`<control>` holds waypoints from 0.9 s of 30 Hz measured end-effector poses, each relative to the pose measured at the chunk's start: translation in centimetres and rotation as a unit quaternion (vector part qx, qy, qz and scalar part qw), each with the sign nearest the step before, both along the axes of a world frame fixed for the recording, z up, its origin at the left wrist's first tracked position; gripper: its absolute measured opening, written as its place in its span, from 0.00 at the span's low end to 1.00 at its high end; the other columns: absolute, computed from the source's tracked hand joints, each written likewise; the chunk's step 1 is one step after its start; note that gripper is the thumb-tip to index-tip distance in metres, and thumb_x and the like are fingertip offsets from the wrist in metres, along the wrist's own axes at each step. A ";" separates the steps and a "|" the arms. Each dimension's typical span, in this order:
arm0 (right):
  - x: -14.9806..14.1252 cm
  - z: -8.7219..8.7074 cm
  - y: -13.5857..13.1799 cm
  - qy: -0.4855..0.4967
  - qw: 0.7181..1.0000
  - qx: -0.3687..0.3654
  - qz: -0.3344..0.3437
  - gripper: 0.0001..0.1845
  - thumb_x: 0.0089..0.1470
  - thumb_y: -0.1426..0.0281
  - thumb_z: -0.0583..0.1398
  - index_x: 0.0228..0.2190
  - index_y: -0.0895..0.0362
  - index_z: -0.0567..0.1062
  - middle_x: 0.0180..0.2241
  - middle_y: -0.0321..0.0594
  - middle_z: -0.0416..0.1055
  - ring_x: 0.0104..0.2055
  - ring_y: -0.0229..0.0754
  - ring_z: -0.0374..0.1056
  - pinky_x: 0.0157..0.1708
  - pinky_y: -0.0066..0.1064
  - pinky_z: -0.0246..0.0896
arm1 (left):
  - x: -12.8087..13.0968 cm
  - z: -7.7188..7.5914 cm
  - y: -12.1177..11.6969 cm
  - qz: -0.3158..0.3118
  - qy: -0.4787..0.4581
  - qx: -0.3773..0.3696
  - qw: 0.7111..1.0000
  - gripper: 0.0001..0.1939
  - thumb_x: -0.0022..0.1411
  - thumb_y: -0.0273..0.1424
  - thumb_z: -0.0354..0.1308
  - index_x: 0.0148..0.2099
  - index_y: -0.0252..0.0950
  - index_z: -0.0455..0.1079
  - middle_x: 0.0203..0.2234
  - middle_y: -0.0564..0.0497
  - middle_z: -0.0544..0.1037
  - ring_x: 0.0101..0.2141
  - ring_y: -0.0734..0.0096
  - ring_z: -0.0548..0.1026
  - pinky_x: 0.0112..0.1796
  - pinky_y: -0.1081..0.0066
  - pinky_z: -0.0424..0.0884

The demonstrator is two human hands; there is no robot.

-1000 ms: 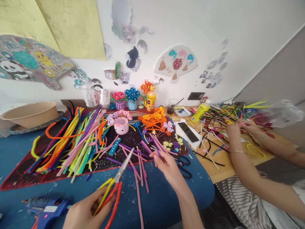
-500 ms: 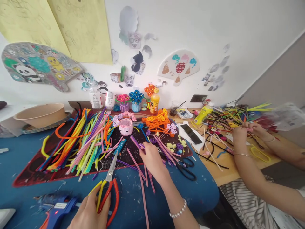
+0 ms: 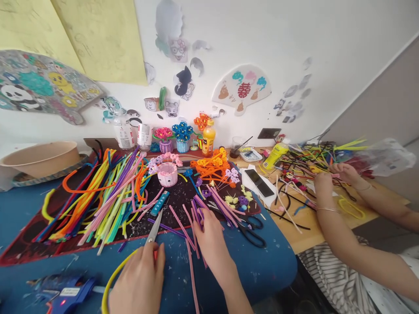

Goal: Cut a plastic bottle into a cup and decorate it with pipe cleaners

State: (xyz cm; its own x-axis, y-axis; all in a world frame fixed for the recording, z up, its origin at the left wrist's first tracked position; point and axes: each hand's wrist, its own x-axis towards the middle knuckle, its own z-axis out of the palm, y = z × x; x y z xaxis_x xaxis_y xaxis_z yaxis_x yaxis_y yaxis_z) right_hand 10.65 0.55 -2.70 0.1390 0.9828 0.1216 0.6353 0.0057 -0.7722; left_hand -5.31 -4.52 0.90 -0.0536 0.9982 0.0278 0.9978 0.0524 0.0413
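My left hand is closed round a pair of scissors with yellow and red handles, its blades together and pointing up and away. My right hand is lowered to the table, its fingers curled over purple pipe cleaners; the fingertips are partly hidden. Pink pipe cleaners lie beside and under that hand. A small blue packet rests just beyond the scissor tips. Behind it stands a pink pot topped with pink and lilac pipe-cleaner flowers.
A large heap of coloured pipe cleaners covers the left of the dark mat. A blue glue gun lies front left. Black-handled scissors lie right of my right hand. At the right, a co-worker's hands work over another cluttered table.
My right hand swung left with purple pipe cleaners, then came back lower onto the strips. My left hand turned the scissors, and their handles came together under the palm.
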 end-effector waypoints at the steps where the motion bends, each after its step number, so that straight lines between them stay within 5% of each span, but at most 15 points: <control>1: -0.3 0.0 0.1 0.012 1.000 0.013 0.007 0.21 0.60 0.72 0.54 0.54 0.57 0.69 0.49 0.51 0.72 0.51 0.53 0.70 0.48 0.42 0.66 | 1.1 0.3 0.7 0.011 -0.006 -0.021 1.000 0.20 0.72 0.35 0.41 0.40 0.35 0.73 0.31 0.45 0.80 0.34 0.59 0.80 0.32 0.68 0.70; 5: -0.4 -0.7 0.0 0.066 0.994 0.070 0.045 0.25 0.59 0.74 0.54 0.58 0.56 0.65 0.54 0.51 0.68 0.58 0.52 0.65 0.56 0.44 0.63 | 4.3 0.4 3.1 0.029 0.027 -0.048 0.998 0.19 0.72 0.34 0.41 0.36 0.35 0.69 0.28 0.43 0.80 0.33 0.54 0.81 0.28 0.68 0.68; 10: 1.3 -1.1 -0.7 0.099 0.986 0.094 0.096 0.23 0.58 0.77 0.54 0.55 0.53 0.67 0.52 0.45 0.71 0.56 0.46 0.67 0.57 0.40 0.63 | 5.4 -0.3 4.9 0.015 -0.001 -0.067 0.998 0.14 0.72 0.32 0.42 0.39 0.33 0.68 0.28 0.43 0.80 0.33 0.54 0.81 0.27 0.68 0.66; 16: 5.1 0.0 1.6 -0.110 0.987 0.091 -0.074 0.19 0.59 0.79 0.52 0.50 0.57 0.70 0.48 0.50 0.70 0.52 0.53 0.66 0.52 0.46 0.63 | 5.5 0.2 5.2 0.011 -0.080 -0.090 0.993 0.11 0.71 0.30 0.45 0.39 0.38 0.68 0.32 0.49 0.81 0.35 0.60 0.81 0.25 0.70 0.61; 22: 6.6 0.1 4.2 -0.186 0.976 0.032 -0.105 0.11 0.55 0.79 0.56 0.39 0.57 0.74 0.40 0.51 0.68 0.45 0.59 0.64 0.43 0.48 0.63 | 4.2 -0.7 4.9 0.020 -0.146 -0.025 0.989 0.11 0.68 0.33 0.47 0.40 0.41 0.71 0.31 0.51 0.82 0.30 0.61 0.80 0.25 0.71 0.62; 25: 6.5 -0.4 4.8 -0.177 0.977 0.020 -0.117 0.08 0.55 0.78 0.55 0.34 0.57 0.73 0.39 0.52 0.67 0.44 0.59 0.64 0.42 0.47 0.62 | 4.2 -0.1 4.6 -0.021 -0.280 0.041 0.959 0.09 0.65 0.36 0.52 0.37 0.41 0.72 0.25 0.54 0.79 0.22 0.68 0.75 0.22 0.73 0.63; 27: 6.5 -0.7 5.2 -0.159 0.980 0.016 -0.119 0.08 0.55 0.78 0.55 0.30 0.56 0.73 0.38 0.51 0.67 0.44 0.58 0.64 0.42 0.47 0.61 | 4.7 1.4 4.0 -0.073 -0.412 0.067 0.906 0.10 0.63 0.40 0.56 0.35 0.41 0.73 0.20 0.56 0.75 0.18 0.72 0.70 0.21 0.75 0.64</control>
State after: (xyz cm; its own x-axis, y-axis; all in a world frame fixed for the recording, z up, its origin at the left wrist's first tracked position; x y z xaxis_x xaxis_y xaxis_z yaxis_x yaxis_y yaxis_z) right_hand 17.20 5.73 -3.38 0.3140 0.9223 0.2254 0.8301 -0.1514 -0.5367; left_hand -0.66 -0.55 2.27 0.0209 0.9870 0.1593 0.6206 -0.1377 0.7720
